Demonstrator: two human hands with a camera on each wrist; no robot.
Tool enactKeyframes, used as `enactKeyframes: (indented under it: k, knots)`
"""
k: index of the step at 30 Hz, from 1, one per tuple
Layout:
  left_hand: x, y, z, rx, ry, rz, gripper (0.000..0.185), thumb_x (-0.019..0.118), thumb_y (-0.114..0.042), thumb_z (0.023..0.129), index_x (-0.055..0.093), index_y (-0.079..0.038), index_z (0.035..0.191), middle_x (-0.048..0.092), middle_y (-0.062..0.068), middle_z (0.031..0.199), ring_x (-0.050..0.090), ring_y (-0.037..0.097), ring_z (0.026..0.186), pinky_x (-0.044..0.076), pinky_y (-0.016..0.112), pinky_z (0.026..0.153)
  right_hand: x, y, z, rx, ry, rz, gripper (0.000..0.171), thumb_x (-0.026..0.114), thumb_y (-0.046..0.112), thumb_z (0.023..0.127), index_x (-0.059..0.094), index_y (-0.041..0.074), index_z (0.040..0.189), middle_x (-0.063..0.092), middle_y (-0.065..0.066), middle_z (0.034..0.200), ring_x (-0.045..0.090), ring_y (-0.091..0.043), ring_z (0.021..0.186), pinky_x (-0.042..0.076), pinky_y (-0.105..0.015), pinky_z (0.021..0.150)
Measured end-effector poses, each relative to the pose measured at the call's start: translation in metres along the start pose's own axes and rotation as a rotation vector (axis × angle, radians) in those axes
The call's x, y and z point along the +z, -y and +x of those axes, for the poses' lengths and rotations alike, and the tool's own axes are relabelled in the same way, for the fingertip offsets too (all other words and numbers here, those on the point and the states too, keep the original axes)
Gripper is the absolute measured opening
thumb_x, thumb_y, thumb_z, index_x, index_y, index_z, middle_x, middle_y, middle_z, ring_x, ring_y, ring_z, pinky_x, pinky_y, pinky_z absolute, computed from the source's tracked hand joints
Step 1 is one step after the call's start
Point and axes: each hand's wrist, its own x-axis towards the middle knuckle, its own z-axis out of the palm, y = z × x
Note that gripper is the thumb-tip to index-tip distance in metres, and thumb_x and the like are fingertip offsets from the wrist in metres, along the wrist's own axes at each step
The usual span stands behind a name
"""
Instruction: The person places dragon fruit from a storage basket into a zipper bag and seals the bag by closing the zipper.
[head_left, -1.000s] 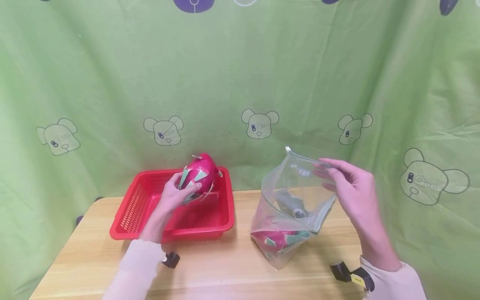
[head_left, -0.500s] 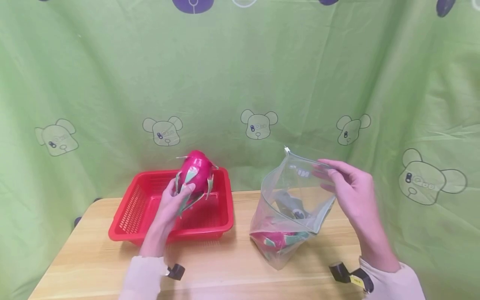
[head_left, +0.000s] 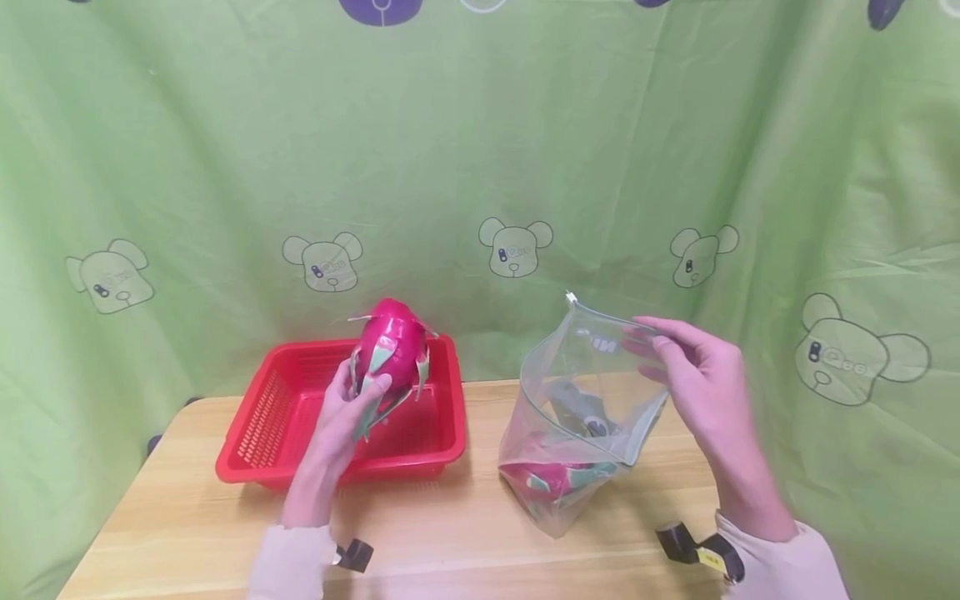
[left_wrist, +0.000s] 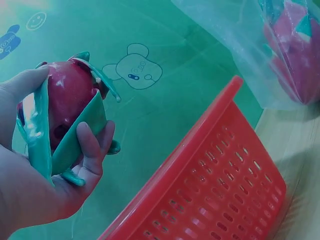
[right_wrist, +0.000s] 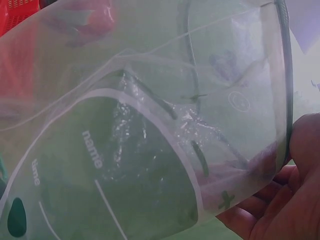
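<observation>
A pink dragon fruit point(head_left: 392, 337) with green scales is gripped in my left hand point(head_left: 341, 408), held up over the red basket point(head_left: 442, 454). In the left wrist view, my thumb and fingers curl round the dragon fruit point(left_wrist: 70, 95). My right hand point(head_left: 701, 367) pinches the rim of a clear zip bag point(head_left: 536, 417), its mouth spread apart. A second dragon fruit point(head_left: 551, 479) lies in the bottom of the bag. Close up in the right wrist view, the bag point(right_wrist: 150, 150) carries the printed words "name" and "time", with my thumb at its edge.
Basket and bag stand side by side on a light wooden table point(head_left: 420, 550). Behind the table hangs a green curtain point(head_left: 420, 167) printed with bear heads. A white zip slider point(head_left: 572, 298) sits at the bag's top corner.
My left hand has turned the dragon fruit more upright and shifted it slightly left and up over the basket. My right hand keeps its hold on the bag's rim.
</observation>
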Motion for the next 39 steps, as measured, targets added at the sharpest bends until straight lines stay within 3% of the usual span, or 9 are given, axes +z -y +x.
enactKeyframes:
  k: [8, 15, 22, 39]
  knots:
    - [0.005, -0.005, -0.006, 0.051, -0.009, 0.009, 0.058, 0.075, -0.026, 0.094, 0.044, -0.024, 0.143, 0.052, 0.005, 0.143, 0.051, 0.028, 0.13, 0.054, 0.046, 0.095, 0.0, 0.0, 0.0, -0.004, -0.004, 0.002, 0.034, 0.045, 0.01, 0.108, 0.063, -0.005, 0.134, 0.067, -0.022, 0.129, 0.071, -0.004, 0.102, 0.058, -0.026, 0.081]
    - [0.017, -0.024, -0.013, 0.152, 0.017, 0.095, 0.061, 0.079, -0.027, 0.091, 0.046, -0.025, 0.142, 0.054, 0.004, 0.141, 0.051, 0.027, 0.129, 0.056, 0.044, 0.094, 0.0, 0.001, 0.0, 0.0, 0.0, 0.006, 0.035, 0.045, 0.011, 0.108, 0.062, -0.004, 0.134, 0.066, -0.023, 0.13, 0.071, -0.005, 0.103, 0.058, -0.026, 0.082]
    - [0.027, -0.041, -0.018, 0.193, 0.027, 0.172, 0.067, 0.083, -0.029, 0.087, 0.048, -0.028, 0.144, 0.055, 0.002, 0.14, 0.051, 0.025, 0.128, 0.057, 0.044, 0.093, 0.001, 0.001, 0.0, 0.0, -0.006, 0.002, 0.035, 0.045, 0.01, 0.108, 0.062, -0.004, 0.134, 0.066, -0.022, 0.129, 0.071, -0.004, 0.102, 0.058, -0.026, 0.082]
    - [0.038, -0.069, -0.024, 0.296, 0.079, 0.197, 0.07, 0.084, -0.023, 0.086, 0.048, -0.031, 0.145, 0.057, 0.001, 0.14, 0.054, 0.024, 0.129, 0.055, 0.043, 0.098, 0.005, 0.004, 0.001, -0.003, -0.001, 0.0, 0.035, 0.045, 0.012, 0.108, 0.063, -0.003, 0.134, 0.069, -0.019, 0.127, 0.071, -0.004, 0.103, 0.058, -0.026, 0.082]
